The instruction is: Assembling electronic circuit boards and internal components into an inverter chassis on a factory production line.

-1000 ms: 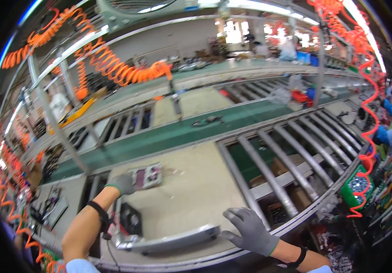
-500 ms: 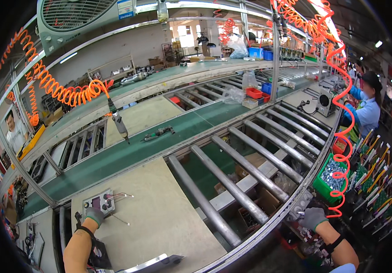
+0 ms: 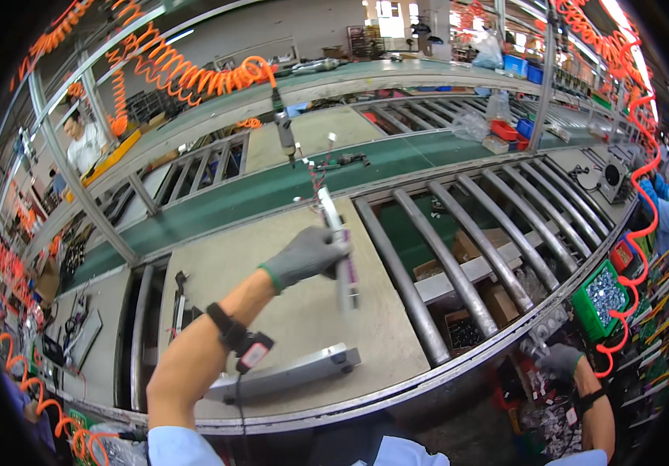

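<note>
My left hand (image 3: 307, 258), in a grey glove, is closed around a flat grey control panel (image 3: 346, 283). The panel stands nearly edge-on above the pale board (image 3: 381, 330), and thin wires (image 3: 320, 180) with white connectors stick out from its far end. At the right, my gloved right hand (image 3: 561, 360) is low beside the outer rail. Its fingers are curled at shiny metal pieces (image 3: 535, 344); what they hold is too small to make out. Loose small parts (image 3: 556, 423) lie below that hand. On the board's near side rests a long silver metal bar (image 3: 299, 371).
Steel rollers (image 3: 447, 256) run right of the board. A power screwdriver (image 3: 285, 132) hangs from an orange coiled hose over the green belt (image 3: 233, 203), near another tool (image 3: 342, 162). A green bin (image 3: 600, 299) of small parts stands right, beside a red coiled hose (image 3: 645, 225). A co-worker (image 3: 667, 206) is beyond.
My left hand has lifted the panel off the board and moved it right, turning it edge-on. My right hand stays by the metal pieces at the rail. The whole view has shifted.
</note>
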Available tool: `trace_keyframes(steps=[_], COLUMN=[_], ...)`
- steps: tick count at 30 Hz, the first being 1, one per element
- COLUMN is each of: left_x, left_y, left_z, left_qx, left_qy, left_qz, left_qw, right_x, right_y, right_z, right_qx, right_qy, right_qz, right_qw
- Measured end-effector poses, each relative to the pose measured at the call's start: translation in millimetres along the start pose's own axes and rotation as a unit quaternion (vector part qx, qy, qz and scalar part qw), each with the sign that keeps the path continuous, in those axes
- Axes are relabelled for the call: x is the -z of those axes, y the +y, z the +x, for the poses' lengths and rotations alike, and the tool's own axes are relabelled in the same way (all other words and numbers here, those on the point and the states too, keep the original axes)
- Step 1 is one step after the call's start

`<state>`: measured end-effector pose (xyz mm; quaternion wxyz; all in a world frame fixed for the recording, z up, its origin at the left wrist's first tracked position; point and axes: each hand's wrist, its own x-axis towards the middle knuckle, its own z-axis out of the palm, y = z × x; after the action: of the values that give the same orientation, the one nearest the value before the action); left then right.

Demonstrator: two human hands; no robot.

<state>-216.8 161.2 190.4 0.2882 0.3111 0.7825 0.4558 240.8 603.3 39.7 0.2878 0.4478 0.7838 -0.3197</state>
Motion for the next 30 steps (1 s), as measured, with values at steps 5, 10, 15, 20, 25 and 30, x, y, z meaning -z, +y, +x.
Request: trace_keyframes(steps=[5, 10, 15, 20, 25, 30], left_x=[-58, -58, -39, -37, -46, -80], left_y=[9, -34, -44, -24, -36, -67], left_z=[-11, -22, -32, -61, -149, -204], left_qx=[0.045, 0.093, 0.128, 0.141, 0.002, -0.046], left_qy=[-0.028, -0.040, -0.027, 0.036, 0.152, 0.198], left_qz=[-0.178, -0.214, -0.180, 0.084, 0.323, 0.435], left_qw=[0.983, 0.972, 0.975, 0.986, 0.934, 0.877], right_x=[-66, -126, -171, -203, -243, -266], right_y=[26, -4, -81, -173, -230, -244], right_z=[-83, -158, -178, -161, -151, -151], right_qx=[0.082, 0.140, 0.213, 0.227, 0.229, 0.229], right_qy=[-0.124, -0.163, -0.208, -0.172, -0.198, -0.183], right_qz=[0.238, 0.189, 0.377, 0.401, 0.437, 0.414], right_qw=[0.960, 0.958, 0.877, 0.871, 0.847, 0.862])
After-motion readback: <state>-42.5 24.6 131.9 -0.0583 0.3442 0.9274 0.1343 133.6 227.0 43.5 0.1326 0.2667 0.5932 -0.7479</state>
